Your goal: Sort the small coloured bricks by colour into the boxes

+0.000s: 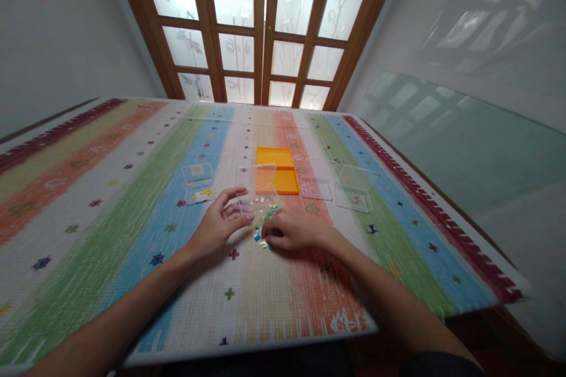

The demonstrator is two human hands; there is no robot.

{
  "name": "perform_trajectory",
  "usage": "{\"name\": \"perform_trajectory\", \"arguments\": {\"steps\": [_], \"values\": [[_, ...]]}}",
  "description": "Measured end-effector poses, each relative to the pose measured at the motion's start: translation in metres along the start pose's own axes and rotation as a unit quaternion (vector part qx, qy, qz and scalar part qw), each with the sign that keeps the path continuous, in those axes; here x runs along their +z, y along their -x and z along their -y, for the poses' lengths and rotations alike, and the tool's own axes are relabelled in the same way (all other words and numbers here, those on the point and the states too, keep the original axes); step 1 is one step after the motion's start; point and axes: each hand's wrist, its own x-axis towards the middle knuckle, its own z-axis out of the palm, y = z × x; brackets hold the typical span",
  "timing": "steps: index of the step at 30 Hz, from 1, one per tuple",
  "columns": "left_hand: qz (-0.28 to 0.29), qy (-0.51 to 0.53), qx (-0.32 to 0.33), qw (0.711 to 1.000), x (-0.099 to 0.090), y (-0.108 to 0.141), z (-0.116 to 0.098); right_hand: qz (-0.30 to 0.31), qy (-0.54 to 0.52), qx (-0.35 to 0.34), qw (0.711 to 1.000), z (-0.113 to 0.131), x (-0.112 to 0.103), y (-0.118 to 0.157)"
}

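Note:
In the middle of the table lies a clear box (pixel 260 199) with its lid raised, holding several cream pieces. My left hand (pixel 223 218) is at its left side, fingers curled loosely and apart, with the thumb by the box's near corner; nothing shows in its grasp. Just in front of the box, my right hand (pixel 289 228) is bent down over a small pile, its fingertips together; what they hold, if anything, is hidden. Blue pieces (pixel 257 235), cream pieces (pixel 264 244) and green pieces (pixel 267 217) lie around those fingertips on the cloth.
An open orange case (pixel 289 180) lies behind the clear box. To the left stands an open clear box with yellow pieces (pixel 203 194). A shallow clear tray (pixel 316 189) and another open clear box (pixel 354 199) are to the right. A striped cloth (pixel 198 283) covers the table.

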Motion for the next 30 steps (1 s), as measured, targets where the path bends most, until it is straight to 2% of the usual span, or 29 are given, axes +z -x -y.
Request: {"name": "perform_trajectory", "arguments": {"steps": [10, 16, 23, 30], "values": [[-0.001, -0.006, 0.001, 1.000, -0.001, -0.002, 0.000, 0.021, -0.008, 0.044, 0.999, 0.009, -0.005, 0.001], [0.000, -0.001, 0.003, 1.000, -0.001, -0.002, 0.000, -0.011, -0.043, 0.051, 0.998, 0.012, -0.004, 0.000], [0.001, -0.004, 0.005, 1.000, -0.001, -0.002, 0.000, 0.008, -0.035, 0.083, 0.996, 0.024, -0.004, -0.004], [0.000, -0.007, 0.005, 1.000, 0.000, 0.000, -0.003, -0.008, -0.045, 0.113, 0.993, 0.024, 0.001, -0.007]]}}
